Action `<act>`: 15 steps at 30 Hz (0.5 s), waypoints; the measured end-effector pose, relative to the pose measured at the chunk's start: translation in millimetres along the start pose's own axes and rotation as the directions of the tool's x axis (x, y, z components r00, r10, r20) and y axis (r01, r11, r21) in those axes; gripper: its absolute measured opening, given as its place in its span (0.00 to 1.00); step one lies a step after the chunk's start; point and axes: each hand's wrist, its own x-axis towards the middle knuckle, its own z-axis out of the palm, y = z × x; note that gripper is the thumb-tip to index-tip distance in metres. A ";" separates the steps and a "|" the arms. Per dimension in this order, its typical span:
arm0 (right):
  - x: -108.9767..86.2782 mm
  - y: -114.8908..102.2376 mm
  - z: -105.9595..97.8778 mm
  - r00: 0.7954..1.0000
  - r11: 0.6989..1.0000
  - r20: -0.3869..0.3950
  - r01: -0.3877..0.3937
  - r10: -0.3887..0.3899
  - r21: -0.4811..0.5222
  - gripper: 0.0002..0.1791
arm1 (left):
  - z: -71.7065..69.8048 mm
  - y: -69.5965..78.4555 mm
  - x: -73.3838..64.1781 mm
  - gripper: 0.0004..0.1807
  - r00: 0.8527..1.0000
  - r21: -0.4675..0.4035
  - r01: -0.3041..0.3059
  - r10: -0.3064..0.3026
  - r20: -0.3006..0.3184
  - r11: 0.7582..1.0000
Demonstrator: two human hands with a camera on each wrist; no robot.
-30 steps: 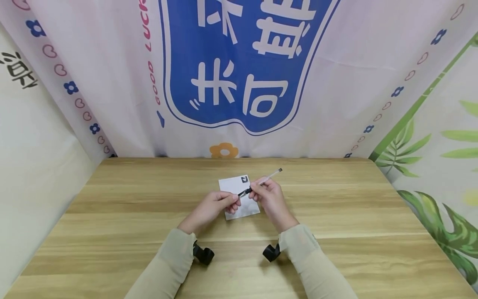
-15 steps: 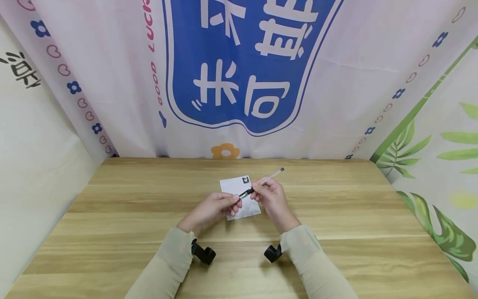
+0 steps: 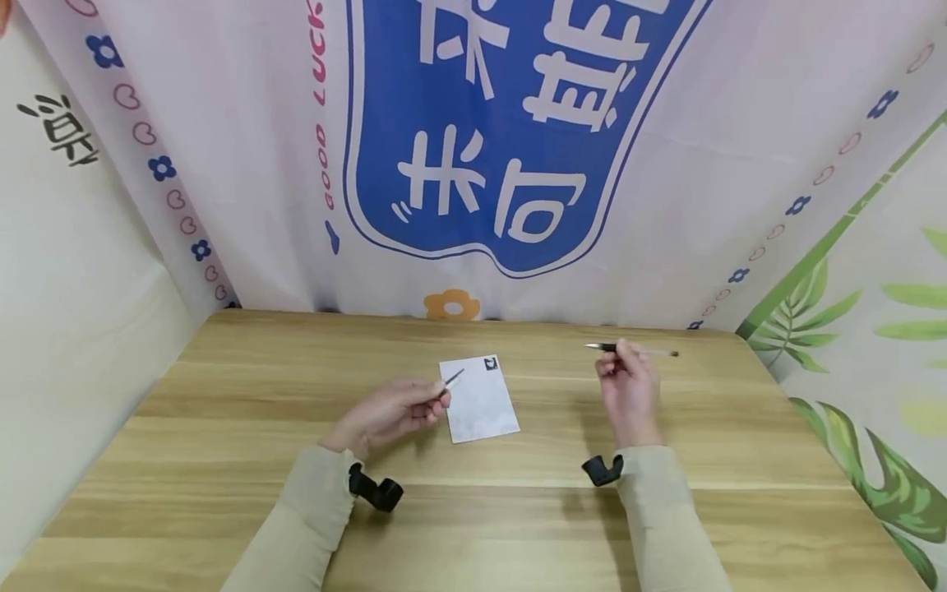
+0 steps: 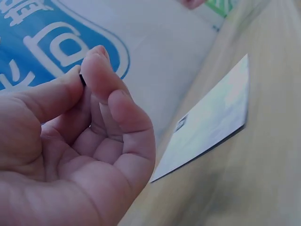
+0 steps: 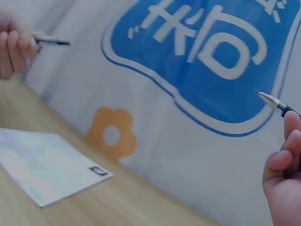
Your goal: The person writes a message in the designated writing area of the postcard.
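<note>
My left hand point(image 3: 395, 413) pinches a pen cap point(image 3: 455, 379) with a metallic clip between thumb and fingertips, just above the upper left of a white notepad point(image 3: 482, 407). In the left wrist view the fingers hide most of the cap. Off to the right, my right hand point(image 3: 630, 390) grips an uncapped pen point(image 3: 657, 353) with a clear barrel and black grip. Its silver tip points left, seen closely in the right wrist view, where the pen point(image 5: 273, 101) juts past the fingertips. The notepad lies flat, a small dark square picture in its upper right corner.
The wooden table point(image 3: 222, 411) reaches back to a printed cloth point(image 3: 259, 205) with a blue shape and white characters. A pale cloth hangs at the left side and a leaf-patterned one at the right. A black wrist camera point(image 3: 381, 493) sits at the left cuff.
The hands have moved apart: the right hand carried the pen away to the right, and the cap stayed in the left hand, which shifted slightly left. The head view has tilted a little.
</note>
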 end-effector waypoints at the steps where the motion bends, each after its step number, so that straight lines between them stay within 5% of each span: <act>1: 1.1 -4.3 -2.9 1.000 1.000 -0.010 0.016 -0.016 0.013 0.15 | -2.7 0.9 -0.7 0.14 1.000 0.000 0.000 0.000 -0.023 1.000; 7: 3.5 -3.3 -0.9 0.999 0.997 0.016 0.043 -0.042 -0.068 0.14 | -10.2 1.8 0.6 0.19 0.982 0.103 -0.022 0.041 -0.184 0.994; 15: 0.0 1.5 4.0 0.999 0.996 -0.003 0.045 -0.046 -0.080 0.15 | -28.3 6.8 -4.9 0.26 0.918 0.208 -0.014 0.095 -0.385 0.978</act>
